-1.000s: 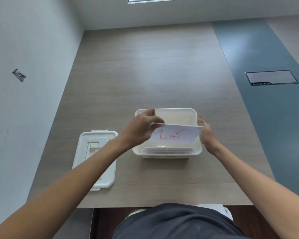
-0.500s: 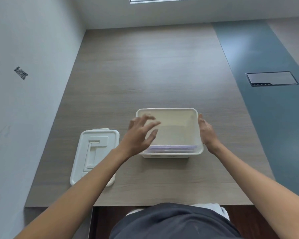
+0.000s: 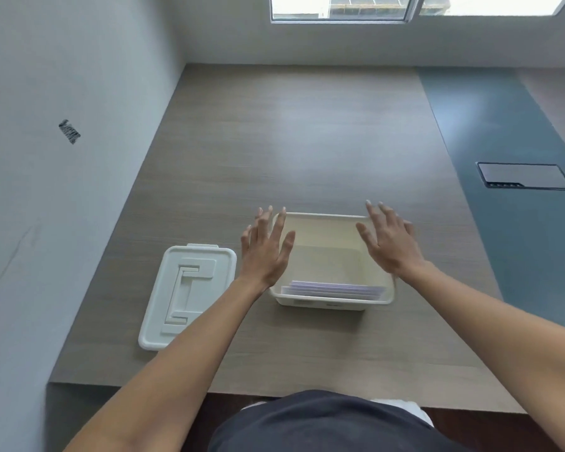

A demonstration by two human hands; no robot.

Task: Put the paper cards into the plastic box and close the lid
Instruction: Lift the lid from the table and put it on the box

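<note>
A: Looking down from head height, what surface is there?

B: A wide grey-brown wood-grain desk (image 3: 307,141), set against a pale blue-white wall (image 3: 62,207) on the left. A blue-grey strip (image 3: 503,190) runs down the desk's right side, with a dark rectangular panel (image 3: 524,176) set in it. At the far end is a white wall with a bright window (image 3: 340,8).

A: Where is the box?

B: An open cream rectangular plastic box (image 3: 330,303) stands near the desk's front edge, in the middle. A stack of white paper cards (image 3: 333,289) leans inside against its near wall. Its flat white plastic lid (image 3: 186,295) lies on the desk just left of it, apart from the box.

A: And the hands?

B: The left hand (image 3: 266,249) and right hand (image 3: 387,243) both hover over the box's two sides, fingers spread wide, palms down, holding nothing.
</note>
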